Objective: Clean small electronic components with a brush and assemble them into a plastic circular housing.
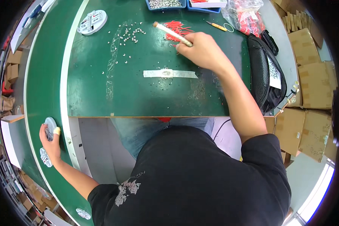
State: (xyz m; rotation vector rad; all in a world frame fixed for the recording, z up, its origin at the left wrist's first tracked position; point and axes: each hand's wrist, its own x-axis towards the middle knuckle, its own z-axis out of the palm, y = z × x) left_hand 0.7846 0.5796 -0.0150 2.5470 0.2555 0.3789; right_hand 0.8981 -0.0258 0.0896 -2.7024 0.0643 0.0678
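My left hand (51,143), a yellow cover on its thumb tip, grips the edge of a grey round housing (50,126) over the green conveyor belt at the left. My right hand (199,49) is closed around a slim white rod (173,32) with a brownish tip, held slanting over the green worktable (90,90). Just beyond it lies a pile of red wires (174,27). Many small metal pieces (130,37) are scattered left of the rod. A strip of whitish tape (154,74), with dark specks about it, is stuck on the tabletop nearer me.
Another grey round housing (92,22) is at the worktable's far left; more sit on the belt (45,75). Blue bins (165,3) line the back, beside a bag of red wires (248,19) and a yellow-handled tool (216,26). A black bag (265,71) occupies the right edge.
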